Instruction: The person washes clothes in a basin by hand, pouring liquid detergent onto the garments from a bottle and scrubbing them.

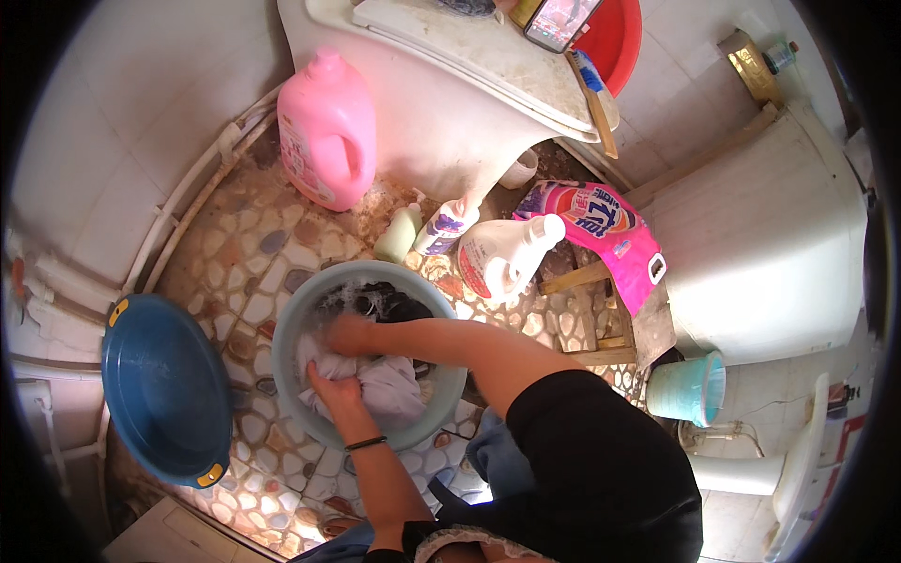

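A grey-green plastic basin (454, 376) stands on the floor before me with sudsy water in it. White cloth (394, 387) lies wet in its near part, and dark cloth (394, 299) sits in the water at the far side. My left hand (336, 390), a dark band on its wrist, grips a bunched part of the white cloth. Just beyond it my right hand (350, 334) is blurred by motion over the same cloth, touching or very near it. Whether its fingers hold any cloth cannot be made out.
A blue tub (165, 394) leans at the left. Beyond the basin stand a pink jug (327, 134), a green pump bottle (398, 233), a white-and-purple bottle (445, 229) and a white detergent jug (503, 257). A pink detergent bag (598, 225) drapes over a wooden stool (577, 278).
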{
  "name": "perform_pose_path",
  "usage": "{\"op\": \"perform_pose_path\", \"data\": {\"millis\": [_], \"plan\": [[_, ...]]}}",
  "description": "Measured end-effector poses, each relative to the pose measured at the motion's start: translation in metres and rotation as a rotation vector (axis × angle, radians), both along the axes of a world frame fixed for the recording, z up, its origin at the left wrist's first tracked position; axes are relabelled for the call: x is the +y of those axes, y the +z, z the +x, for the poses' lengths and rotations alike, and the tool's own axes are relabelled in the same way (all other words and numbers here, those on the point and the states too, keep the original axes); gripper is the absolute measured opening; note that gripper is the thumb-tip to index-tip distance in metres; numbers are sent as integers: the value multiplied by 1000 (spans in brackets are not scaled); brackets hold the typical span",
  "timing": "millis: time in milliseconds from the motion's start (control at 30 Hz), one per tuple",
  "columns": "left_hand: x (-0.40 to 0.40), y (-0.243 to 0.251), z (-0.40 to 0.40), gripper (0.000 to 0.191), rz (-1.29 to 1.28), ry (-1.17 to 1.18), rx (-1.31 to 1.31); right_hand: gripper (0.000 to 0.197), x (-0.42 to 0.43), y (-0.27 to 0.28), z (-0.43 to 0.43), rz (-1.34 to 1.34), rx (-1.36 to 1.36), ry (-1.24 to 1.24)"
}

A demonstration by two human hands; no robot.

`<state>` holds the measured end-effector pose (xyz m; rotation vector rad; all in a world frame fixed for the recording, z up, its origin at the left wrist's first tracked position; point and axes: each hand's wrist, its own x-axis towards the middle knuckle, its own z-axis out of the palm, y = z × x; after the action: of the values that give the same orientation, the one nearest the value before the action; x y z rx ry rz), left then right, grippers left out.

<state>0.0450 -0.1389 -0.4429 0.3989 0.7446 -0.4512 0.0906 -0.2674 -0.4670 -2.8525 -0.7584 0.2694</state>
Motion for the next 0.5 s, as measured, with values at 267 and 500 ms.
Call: {"op": "perform_pose_path", "data": {"millis": [267, 500], "plan": [[48, 51, -29, 57, -424, -204, -117, 35, 55, 136, -100, 491, 250, -295], [-19, 57, -45, 61, -108, 16, -327, 36, 17, 101, -46, 759, -228, -732]]}}
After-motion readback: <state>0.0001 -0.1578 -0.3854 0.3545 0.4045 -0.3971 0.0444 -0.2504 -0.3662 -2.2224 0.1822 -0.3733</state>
